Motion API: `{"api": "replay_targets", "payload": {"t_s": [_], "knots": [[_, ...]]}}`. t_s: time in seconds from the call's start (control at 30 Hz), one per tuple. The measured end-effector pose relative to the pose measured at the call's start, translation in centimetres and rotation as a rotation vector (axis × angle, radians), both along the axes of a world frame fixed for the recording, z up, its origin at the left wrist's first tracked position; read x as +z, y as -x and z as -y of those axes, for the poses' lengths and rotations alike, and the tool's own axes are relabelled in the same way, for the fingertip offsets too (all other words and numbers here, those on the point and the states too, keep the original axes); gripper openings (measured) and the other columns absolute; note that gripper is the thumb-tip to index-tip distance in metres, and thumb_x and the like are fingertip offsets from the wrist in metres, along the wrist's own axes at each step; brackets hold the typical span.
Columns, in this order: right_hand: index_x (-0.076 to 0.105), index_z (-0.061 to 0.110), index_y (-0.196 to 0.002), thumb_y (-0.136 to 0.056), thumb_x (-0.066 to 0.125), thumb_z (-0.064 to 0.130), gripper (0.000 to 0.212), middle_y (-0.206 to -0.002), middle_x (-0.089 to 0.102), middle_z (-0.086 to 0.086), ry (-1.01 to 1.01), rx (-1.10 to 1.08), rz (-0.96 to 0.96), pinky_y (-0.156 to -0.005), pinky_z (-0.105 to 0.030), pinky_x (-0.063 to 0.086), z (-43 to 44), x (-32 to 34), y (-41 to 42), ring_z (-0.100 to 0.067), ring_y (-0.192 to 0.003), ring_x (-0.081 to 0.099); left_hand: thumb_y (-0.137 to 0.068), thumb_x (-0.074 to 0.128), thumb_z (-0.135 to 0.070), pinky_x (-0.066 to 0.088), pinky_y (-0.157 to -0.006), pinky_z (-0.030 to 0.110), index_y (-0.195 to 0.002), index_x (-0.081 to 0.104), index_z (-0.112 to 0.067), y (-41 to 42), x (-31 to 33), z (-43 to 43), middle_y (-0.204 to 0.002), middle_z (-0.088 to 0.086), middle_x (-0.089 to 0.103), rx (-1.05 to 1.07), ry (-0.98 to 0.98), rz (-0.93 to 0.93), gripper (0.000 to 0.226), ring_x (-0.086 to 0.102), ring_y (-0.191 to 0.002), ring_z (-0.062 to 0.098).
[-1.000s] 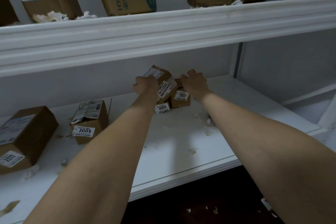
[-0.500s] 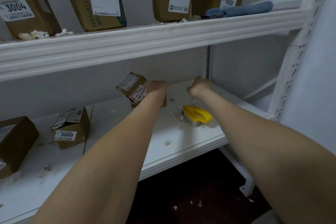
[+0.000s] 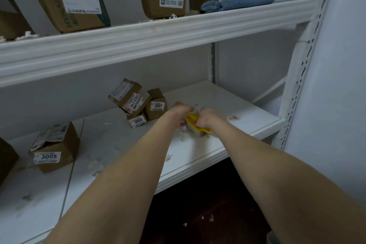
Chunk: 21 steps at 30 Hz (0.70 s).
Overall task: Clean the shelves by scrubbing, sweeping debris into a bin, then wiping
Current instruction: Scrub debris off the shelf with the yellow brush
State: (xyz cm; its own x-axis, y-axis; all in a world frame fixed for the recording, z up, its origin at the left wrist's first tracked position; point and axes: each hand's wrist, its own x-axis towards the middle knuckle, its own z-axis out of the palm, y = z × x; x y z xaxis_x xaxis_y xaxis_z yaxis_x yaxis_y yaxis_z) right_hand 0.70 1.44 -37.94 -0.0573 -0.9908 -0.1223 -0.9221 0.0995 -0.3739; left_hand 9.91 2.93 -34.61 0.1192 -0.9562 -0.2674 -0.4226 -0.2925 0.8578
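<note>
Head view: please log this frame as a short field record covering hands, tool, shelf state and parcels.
left hand: at the brush's end, grip unclear
right hand: curled over the brush handle
tool: yellow plastic-handled scrubbing brush, on the white lower shelf
debris: pale scraps scattered on that shelf
parcels: three small brown cardboard boxes piled behind the hands; box labelled 3005 further left
cloth: folded blue cloth on the upper shelf
</note>
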Motion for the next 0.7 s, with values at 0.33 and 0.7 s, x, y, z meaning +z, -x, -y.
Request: {"api": "replay_targets", "payload": {"t_s": [0.33, 0.7], "knots": [[0.067, 0.024, -0.115, -0.089, 0.054, 0.026, 0.029, -0.119, 0.065, -0.008, 0.329, -0.363, 0.144, -0.085, -0.03, 0.047, 1.6, 1.2, 8.1, -0.03, -0.111, 0.061, -0.091, 0.052, -0.011, 0.046, -0.076, 0.033, -0.084, 0.053, -0.011, 4.1, -1.0, 2.8, -0.099, 0.007, 0.052, 0.012, 0.131, -0.031, 0.008, 0.05, -0.089, 0.025], [0.066, 0.016, -0.113, -0.094, 0.046, 0.032, 0.032, -0.116, 0.065, -0.012, 0.227, -0.501, 0.236, -0.075, -0.031, 0.039, 2.0, -2.5, 11.1, -0.032, -0.105, 0.062, -0.093, 0.052, -0.014, 0.043, -0.075, 0.03, -0.097, 0.053, -0.01, 4.8, -2.4, 4.2, -0.101, 0.007, 0.052, -0.015, 0.135, -0.023, 0.006, 0.048, -0.091, 0.023]]}}
